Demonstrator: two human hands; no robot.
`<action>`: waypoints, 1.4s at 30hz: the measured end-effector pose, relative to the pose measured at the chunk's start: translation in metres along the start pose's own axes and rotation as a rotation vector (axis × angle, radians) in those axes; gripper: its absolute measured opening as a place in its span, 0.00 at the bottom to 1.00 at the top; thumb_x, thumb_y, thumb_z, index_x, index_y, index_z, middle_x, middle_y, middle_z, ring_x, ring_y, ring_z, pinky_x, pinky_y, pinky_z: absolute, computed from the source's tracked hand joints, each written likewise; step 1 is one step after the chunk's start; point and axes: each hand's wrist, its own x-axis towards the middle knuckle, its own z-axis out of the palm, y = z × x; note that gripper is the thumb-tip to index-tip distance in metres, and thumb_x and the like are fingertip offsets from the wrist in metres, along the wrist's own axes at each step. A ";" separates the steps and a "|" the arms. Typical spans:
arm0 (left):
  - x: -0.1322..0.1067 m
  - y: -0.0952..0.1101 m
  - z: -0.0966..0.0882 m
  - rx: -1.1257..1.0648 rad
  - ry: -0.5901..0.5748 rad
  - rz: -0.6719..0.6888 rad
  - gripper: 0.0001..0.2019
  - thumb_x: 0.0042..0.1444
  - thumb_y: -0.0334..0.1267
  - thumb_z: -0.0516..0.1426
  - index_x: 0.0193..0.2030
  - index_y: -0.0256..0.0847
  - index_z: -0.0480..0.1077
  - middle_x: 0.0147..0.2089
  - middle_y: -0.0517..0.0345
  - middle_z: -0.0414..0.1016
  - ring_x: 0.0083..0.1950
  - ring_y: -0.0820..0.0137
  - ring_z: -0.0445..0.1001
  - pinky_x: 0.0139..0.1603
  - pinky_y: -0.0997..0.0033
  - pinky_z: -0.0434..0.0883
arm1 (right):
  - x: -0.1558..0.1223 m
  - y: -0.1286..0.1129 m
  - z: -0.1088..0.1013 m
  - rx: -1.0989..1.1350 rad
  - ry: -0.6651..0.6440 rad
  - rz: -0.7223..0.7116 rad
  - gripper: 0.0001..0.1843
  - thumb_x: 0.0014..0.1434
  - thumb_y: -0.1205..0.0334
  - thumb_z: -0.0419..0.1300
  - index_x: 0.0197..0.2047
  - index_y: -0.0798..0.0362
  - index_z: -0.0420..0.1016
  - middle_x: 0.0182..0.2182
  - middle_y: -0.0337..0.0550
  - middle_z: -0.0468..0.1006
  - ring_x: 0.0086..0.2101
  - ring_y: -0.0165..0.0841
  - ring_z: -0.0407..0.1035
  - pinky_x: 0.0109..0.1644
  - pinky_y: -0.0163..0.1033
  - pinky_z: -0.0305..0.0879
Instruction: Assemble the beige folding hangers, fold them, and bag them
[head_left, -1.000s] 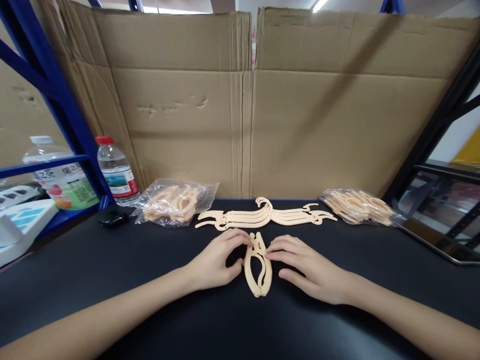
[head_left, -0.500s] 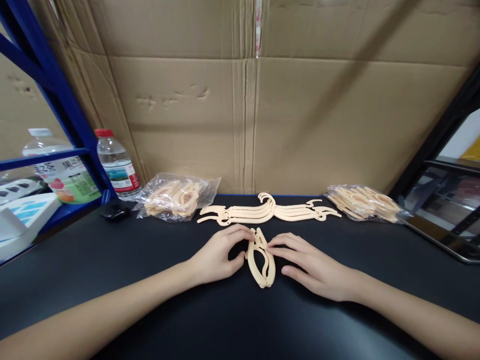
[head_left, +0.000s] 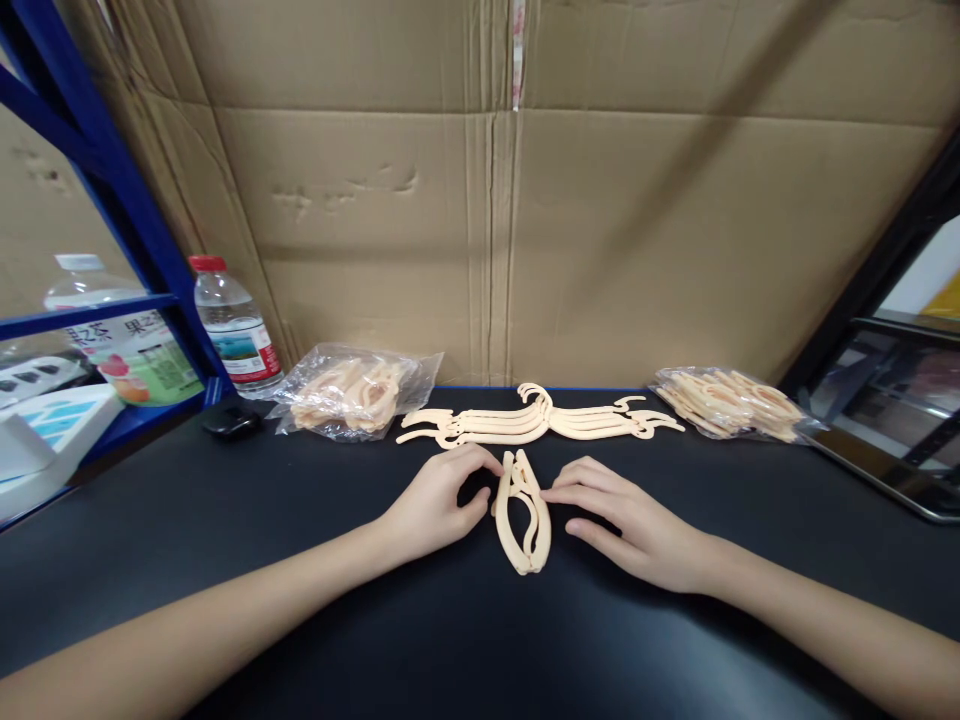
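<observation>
A cream folding clothes hanger (head_left: pixel 504 535) lies folded on the black table between my hands, its two arms meeting toward me. My left hand (head_left: pixel 439 505) rests at its left side, fingers curved and apart, the index fingertip at or just beside the upper left arm. On the other side my right hand (head_left: pixel 637 520) has its fingers loosely stretched, one fingertip touching the right arm. Neither hand grips it. Just beyond lies a row of several unfolded cream hangers (head_left: pixel 502 428), overlapping, hooks pointing away from me.
Clear bags of folded hangers lie at the back left (head_left: pixel 349 395) and back right (head_left: pixel 731 400). A red-capped water bottle (head_left: pixel 236 335) and a black computer mouse (head_left: pixel 231 420) stand by the blue shelf (head_left: pixel 127 200). A cardboard wall (head_left: pixel 375 250) closes the back.
My fingers have drawn back slightly from the top of the folded hanger, the right hand shifting a little to the right. The hanger has stayed nearly in place.
</observation>
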 end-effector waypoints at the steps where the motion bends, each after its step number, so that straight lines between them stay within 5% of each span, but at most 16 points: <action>1: 0.000 0.000 0.000 0.004 -0.003 -0.002 0.12 0.51 0.24 0.54 0.41 0.40 0.71 0.41 0.56 0.75 0.44 0.66 0.74 0.47 0.65 0.70 | 0.000 0.000 0.000 0.001 -0.005 -0.006 0.19 0.67 0.63 0.50 0.60 0.47 0.65 0.46 0.47 0.72 0.48 0.37 0.63 0.55 0.46 0.63; 42: 0.001 0.000 0.001 0.014 0.012 -0.031 0.10 0.52 0.28 0.54 0.40 0.41 0.71 0.40 0.56 0.76 0.43 0.66 0.74 0.46 0.66 0.70 | 0.000 0.002 0.000 -0.020 -0.093 0.017 0.22 0.67 0.63 0.49 0.64 0.46 0.59 0.54 0.48 0.66 0.55 0.38 0.58 0.60 0.49 0.58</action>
